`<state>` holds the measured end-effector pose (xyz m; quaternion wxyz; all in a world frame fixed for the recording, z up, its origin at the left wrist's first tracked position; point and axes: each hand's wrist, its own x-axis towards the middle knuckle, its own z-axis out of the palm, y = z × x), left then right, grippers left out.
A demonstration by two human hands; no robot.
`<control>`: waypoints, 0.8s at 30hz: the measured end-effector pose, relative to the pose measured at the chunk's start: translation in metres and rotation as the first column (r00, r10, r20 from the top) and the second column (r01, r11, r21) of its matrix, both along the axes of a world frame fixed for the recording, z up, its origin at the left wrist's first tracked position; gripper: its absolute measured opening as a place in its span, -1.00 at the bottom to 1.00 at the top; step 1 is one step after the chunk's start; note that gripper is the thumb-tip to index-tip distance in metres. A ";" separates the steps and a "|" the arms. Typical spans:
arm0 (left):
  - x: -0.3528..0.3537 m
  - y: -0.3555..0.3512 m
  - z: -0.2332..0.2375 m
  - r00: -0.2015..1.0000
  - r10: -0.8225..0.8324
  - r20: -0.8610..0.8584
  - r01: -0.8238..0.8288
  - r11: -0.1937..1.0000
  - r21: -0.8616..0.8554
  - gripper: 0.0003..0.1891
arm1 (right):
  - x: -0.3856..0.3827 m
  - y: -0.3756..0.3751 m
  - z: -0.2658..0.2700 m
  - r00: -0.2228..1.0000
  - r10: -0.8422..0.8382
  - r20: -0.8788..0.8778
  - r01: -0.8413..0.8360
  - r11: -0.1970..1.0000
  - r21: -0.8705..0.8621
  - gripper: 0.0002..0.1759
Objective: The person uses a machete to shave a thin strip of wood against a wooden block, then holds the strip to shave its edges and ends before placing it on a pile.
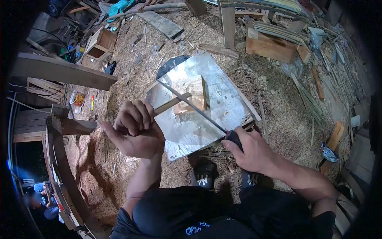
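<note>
My right hand (pixel 252 149) grips the black handle of a long, thin file (pixel 199 110), whose metal blade slants up and left over the board. My left hand (pixel 137 129) is turned palm up, its fingers curled around a narrow wooden strip (pixel 169 104) and its thumb stuck out to the left. The strip's far end meets the blade, which crosses it in this view. Under both lies a small wooden box or block (pixel 201 85) on a pale, worn board (pixel 223 93), partly covered by the strip and blade.
Shavings (pixel 274 103) cover the ground. A small open wooden box (pixel 101 44) lies at the upper left, near a loose plank (pixel 161 24). A wooden drawer-like piece (pixel 270 46) stands at the upper right. Beams (pixel 63 71) jut in at left, where another person (pixel 45 199) is seen.
</note>
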<state>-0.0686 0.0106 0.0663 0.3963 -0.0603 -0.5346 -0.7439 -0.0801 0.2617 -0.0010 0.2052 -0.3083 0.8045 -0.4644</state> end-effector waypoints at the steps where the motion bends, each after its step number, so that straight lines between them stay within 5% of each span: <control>1: 0.001 0.001 -0.001 1.000 -0.003 0.000 0.003 1.000 -0.003 -0.32 | 0.002 -0.002 0.001 1.000 0.011 -0.002 -0.011 0.999 -0.033 -0.56; 9: 0.007 0.019 -0.003 0.996 0.068 0.053 -0.074 0.992 0.107 -0.30 | 0.012 -0.032 0.003 0.987 0.036 -0.158 -0.081 0.955 -0.285 -0.53; 11: 0.011 0.019 -0.004 0.994 0.088 0.057 -0.096 0.985 0.142 -0.29 | 0.007 -0.026 -0.012 0.983 0.081 -0.163 -0.117 0.967 -0.225 -0.54; 13: 0.010 0.015 -0.008 0.999 0.036 -0.007 -0.035 0.996 0.086 -0.35 | -0.009 -0.019 -0.024 1.000 -0.028 0.003 0.027 0.998 0.063 -0.55; 15: 0.011 0.012 -0.009 0.999 0.009 0.034 -0.013 0.993 0.119 -0.27 | -0.013 -0.013 -0.020 1.000 -0.014 0.012 0.013 0.997 0.079 -0.57; 18: 0.014 0.019 -0.007 0.999 0.017 0.029 -0.020 0.993 0.112 -0.27 | 0.007 -0.023 0.003 0.990 0.051 -0.130 -0.087 0.953 -0.290 -0.56; 19: 0.014 0.018 -0.007 0.999 0.020 0.033 -0.024 0.993 0.111 -0.27 | 0.006 -0.024 -0.003 0.991 0.055 -0.126 -0.090 0.953 -0.291 -0.56; 22: 0.016 0.014 -0.006 1.000 -0.019 0.017 0.017 0.993 0.115 -0.28 | -0.009 -0.023 -0.020 0.999 -0.007 0.039 0.005 0.998 0.055 -0.52; 24: 0.018 0.011 -0.009 1.000 -0.029 0.008 0.029 0.997 0.072 -0.28 | -0.014 -0.019 -0.025 1.000 -0.006 -0.009 0.006 1.000 0.020 -0.53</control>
